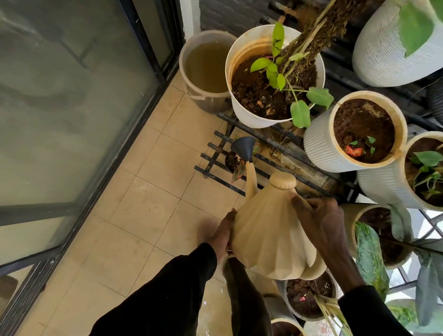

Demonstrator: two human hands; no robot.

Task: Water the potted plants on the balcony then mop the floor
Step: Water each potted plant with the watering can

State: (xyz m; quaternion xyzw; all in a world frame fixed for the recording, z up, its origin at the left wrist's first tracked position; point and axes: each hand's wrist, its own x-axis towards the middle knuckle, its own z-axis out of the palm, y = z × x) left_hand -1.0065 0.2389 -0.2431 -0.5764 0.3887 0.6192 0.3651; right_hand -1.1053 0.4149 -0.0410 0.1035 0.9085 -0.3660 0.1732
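Watering's under way: the right hand point(315, 215) curls its fingers round the handle of the beige watering can point(268, 239), the left hand point(222, 234) presses straight fingers to its side, the spout tipped over a small pot point(231, 162) on the low rack point(214, 146), and the floor point(154, 208) looks not yet mopped.

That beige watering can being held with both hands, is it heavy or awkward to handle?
The watering can is probably weighty: the right hand grips it while the left hand props its side, hinting at water inside. Its ridged shell looks stiff, not floppy. The long spout may pull it nose-down if the side support goes.
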